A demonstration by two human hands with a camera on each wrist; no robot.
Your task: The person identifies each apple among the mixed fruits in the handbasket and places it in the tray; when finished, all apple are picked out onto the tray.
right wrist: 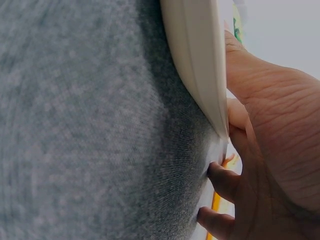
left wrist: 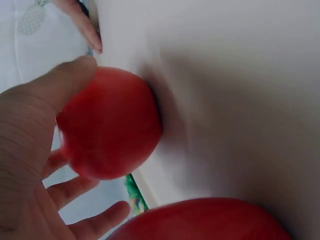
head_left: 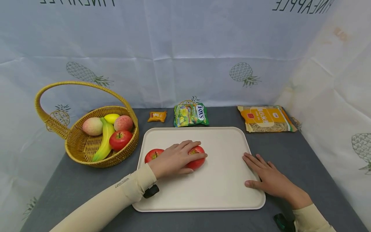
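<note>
On the beige tray [head_left: 220,190] lie two red apples. My left hand [head_left: 175,160] reaches over the tray and holds the right-hand apple [head_left: 198,163], its thumb and fingers around it. In the left wrist view that apple [left wrist: 112,125] sits between thumb and fingers, close above or on the tray surface. The other apple [head_left: 152,154] lies to its left, partly hidden behind the left wrist. My right hand [head_left: 268,177] rests on the tray's right edge with fingers extended. From the right wrist view, the thumb lies over the tray rim [right wrist: 195,55] and some fingertips touch the grey cloth.
A yellow wicker basket [head_left: 84,149] at the left holds a banana [head_left: 106,141], a lemon, two peaches and a red apple. Behind the tray lie a small orange packet [head_left: 157,116] and a green candy bag [head_left: 190,115]. An orange grain bag [head_left: 265,119] lies back right.
</note>
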